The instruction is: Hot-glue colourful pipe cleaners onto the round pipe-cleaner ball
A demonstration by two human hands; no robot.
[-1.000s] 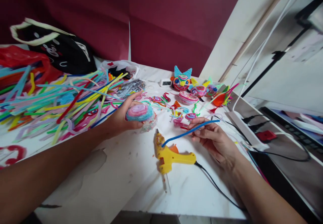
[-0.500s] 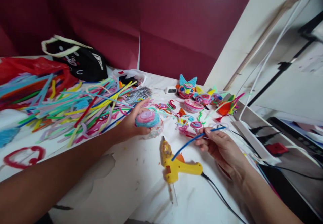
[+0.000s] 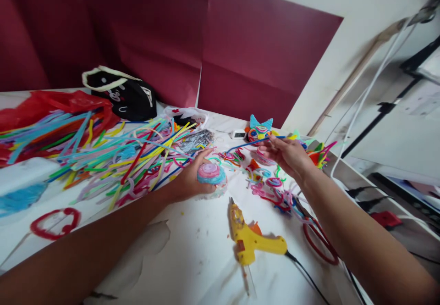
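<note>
My left hand [image 3: 193, 176] is wrapped round a small rounded craft piece [image 3: 210, 174] coiled in pink, lilac and light blue, low over the table. My right hand [image 3: 287, 154] pinches a dark blue pipe cleaner [image 3: 244, 145], which sticks out leftward above the craft bits. Below and between my hands, a yellow glue gun [image 3: 245, 236] lies on its side with a clear glue stick poking from its rear. Red-handled scissors [image 3: 321, 241] lie under my right forearm, partly hidden. Behind my right hand sits a round figure [image 3: 259, 130] with blue ears, partly covered.
A large heap of coloured pipe cleaners [image 3: 113, 158] spreads over the left side, by a red plastic bag [image 3: 79, 103] and a black pouch [image 3: 132, 98]. A white digital timer [image 3: 238, 134] stands at the back. A power strip with a red plug [image 3: 387, 220] is at right.
My right hand has moved up and away from me with the blue pipe cleaner, from above the glue gun to over the craft bits. The view has shifted; my left hand keeps its hold.
</note>
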